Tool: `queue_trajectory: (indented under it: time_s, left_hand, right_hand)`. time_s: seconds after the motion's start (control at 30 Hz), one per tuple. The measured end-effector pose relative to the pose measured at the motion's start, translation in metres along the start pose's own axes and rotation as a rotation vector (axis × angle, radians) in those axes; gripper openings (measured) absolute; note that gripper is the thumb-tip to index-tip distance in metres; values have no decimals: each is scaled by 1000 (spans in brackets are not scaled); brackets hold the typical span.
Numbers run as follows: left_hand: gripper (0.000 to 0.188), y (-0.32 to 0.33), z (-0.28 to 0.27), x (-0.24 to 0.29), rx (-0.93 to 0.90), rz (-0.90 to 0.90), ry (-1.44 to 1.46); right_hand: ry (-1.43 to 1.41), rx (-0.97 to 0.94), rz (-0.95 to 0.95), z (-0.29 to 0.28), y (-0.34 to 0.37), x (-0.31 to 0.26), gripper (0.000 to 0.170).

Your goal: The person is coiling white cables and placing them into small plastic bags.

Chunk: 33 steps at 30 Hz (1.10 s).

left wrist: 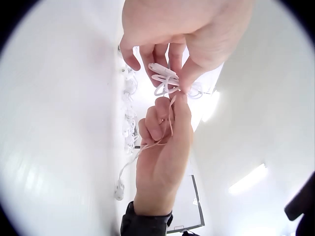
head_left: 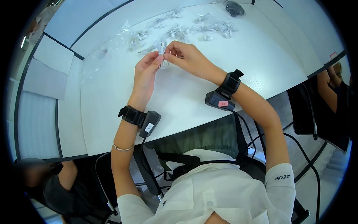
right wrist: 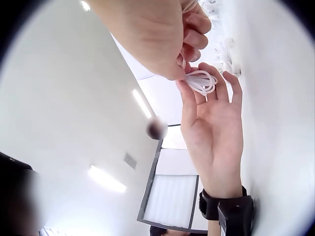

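Note:
A coiled white cable (head_left: 162, 47) is up between both hands, over the far half of the table. My left hand (head_left: 146, 71) pinches the bundle between thumb and fingertips, with its loops (right wrist: 205, 83) sticking out in the right wrist view. My right hand (head_left: 191, 60) is close against it, thumb and forefinger pinching a thin strand of the cable at the bundle's middle. In the left wrist view, a white connector (left wrist: 162, 70) shows at the bundle, and a loose length runs past my right palm down to a dangling white plug (left wrist: 119, 191).
Several coiled white cables (head_left: 179, 33), some in clear plastic bags, lie along the back of the white table (head_left: 246, 56). A black bundle (head_left: 234, 8) sits at the far edge. Clear plastic (head_left: 102, 52) lies at left. Other people sit at both sides.

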<state>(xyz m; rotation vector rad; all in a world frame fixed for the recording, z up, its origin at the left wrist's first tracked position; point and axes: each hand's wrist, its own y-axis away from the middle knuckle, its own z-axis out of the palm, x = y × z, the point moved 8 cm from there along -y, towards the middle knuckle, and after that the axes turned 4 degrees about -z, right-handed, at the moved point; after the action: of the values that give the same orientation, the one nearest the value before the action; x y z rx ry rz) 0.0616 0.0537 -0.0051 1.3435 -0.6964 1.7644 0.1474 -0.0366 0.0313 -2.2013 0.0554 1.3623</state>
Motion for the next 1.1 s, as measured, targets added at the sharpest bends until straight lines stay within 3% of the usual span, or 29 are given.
queue_trajectory:
  time_s: [0.9,1.1]
  left_hand:
    - [28,-1,5,1,-73,20,-23]
    - [29,-2,2,0,-38,26,64]
  right_hand:
    - [1,72,-9,-6,-1,-1,24]
    - [29,32,18,-3,-1,-2,19]
